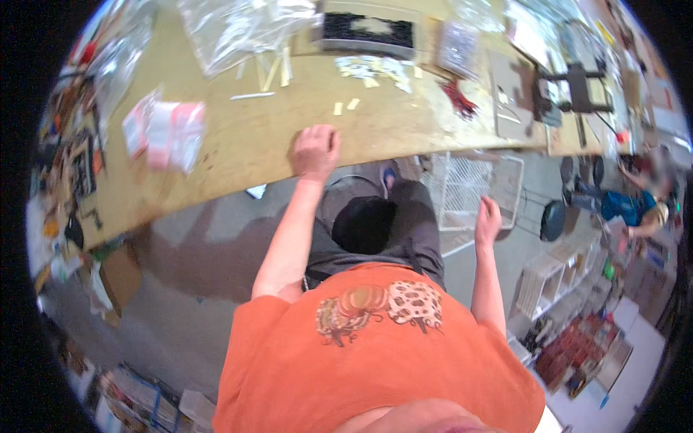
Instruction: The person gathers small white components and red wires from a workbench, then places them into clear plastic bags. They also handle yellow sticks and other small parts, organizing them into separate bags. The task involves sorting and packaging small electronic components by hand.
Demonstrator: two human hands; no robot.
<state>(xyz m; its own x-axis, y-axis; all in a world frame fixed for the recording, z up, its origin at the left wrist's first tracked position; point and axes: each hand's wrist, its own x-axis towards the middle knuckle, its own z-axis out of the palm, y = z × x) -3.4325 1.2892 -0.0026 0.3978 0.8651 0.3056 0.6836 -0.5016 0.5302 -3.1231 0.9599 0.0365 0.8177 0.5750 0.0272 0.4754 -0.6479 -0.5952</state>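
Tan worktop (245, 137) spreading ahead, left hand (315, 149) resting at its edge, right hand (489, 221) hanging near a white basket (465, 180), fingers curling, apart or together I cannot tell, pink-banded bags (173, 133) lying left of the left fingers, cream slips (338, 109) lying just beyond, white pieces (354, 66) scattering farther.

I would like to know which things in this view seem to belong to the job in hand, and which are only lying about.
Likely in use, being nearest the left hand:
two small pale pieces
pile of pale pieces
pink-and-clear bags

Probably just lying about:
white mesh crate
brown cardboard
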